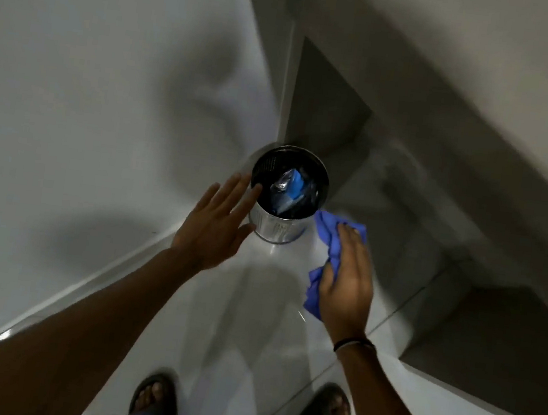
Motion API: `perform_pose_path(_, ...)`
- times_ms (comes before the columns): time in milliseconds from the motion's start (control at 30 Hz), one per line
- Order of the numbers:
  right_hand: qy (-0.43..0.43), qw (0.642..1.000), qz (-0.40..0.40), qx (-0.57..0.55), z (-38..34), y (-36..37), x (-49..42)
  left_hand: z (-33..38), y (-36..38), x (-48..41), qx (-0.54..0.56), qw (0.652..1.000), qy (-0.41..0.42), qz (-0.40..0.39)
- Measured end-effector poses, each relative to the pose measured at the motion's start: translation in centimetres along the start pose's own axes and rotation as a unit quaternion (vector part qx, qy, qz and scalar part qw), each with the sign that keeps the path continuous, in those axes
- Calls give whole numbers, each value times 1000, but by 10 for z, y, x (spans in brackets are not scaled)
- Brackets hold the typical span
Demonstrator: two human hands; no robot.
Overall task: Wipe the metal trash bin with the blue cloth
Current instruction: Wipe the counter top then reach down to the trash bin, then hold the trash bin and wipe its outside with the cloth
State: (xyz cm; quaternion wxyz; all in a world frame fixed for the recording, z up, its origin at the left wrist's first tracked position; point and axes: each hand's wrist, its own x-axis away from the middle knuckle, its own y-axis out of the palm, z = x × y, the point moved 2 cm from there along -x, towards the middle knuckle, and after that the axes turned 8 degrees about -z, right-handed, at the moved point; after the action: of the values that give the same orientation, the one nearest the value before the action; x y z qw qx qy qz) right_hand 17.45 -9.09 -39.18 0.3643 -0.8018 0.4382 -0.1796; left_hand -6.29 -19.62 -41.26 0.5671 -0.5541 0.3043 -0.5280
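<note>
A small round metal trash bin (275, 228) stands on the floor in a corner, seen from above, with a dark inside holding blue and clear wrappers. My left hand (217, 222) hovers just left of the bin's rim, fingers spread and holding nothing. To the right of the bin, my right hand (348, 278) grips a crumpled blue cloth (326, 245), which hangs out on the side towards the bin. The cloth is apart from the bin.
A white wall (89, 98) runs along the left, meeting the glossy tiled floor (261, 326). A grey cabinet or counter edge (461, 161) with a recess rises on the right. My sandalled feet (156, 396) stand at the bottom.
</note>
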Motion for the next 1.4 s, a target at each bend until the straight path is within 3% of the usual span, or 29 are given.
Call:
perform_pose_path(200, 7, 998, 52, -29, 73, 71, -41, -55, 42, -86, -113, 986, 122, 26)
perform_pose_path(233, -12, 997, 68, -33, 101, 106, -47, -70, 76, -110, -128, 980, 145, 41)
perform_pose_path(400, -32, 990, 116, -73, 129, 143, -78, -96, 92, -141, -184, 941, 265, 100)
perform_pose_path(533, -32, 980, 158, -112, 151, 168, -103, -98, 106, -156, -243, 914, 308, 110)
perform_pose_path(733, -12, 969, 201, -146, 148, 177, -114, -90, 109, -165, -127, 935, 312, 109)
perform_pose_path(933, 17, 945, 241, -223, 140, 168, -113, -77, 108, -167, -17, 947, 275, 163)
perform_pose_path(1100, 43, 931, 251, -260, 138, 149, -97, -55, 101, -148, 78, 928, 302, 204)
perform_pose_path(1200, 45, 925, 253, -280, 140, 139, -85, -51, 101, -143, 144, 937, 259, 185)
perform_pose_path(1300, 47, 926, 231, -296, 144, 133, -88, -48, 98, -142, 167, 950, 197, 175)
perform_pose_path(1400, 22, 942, 149, -301, 128, 134, -98, -47, 92, -139, 179, 948, 210, 158)
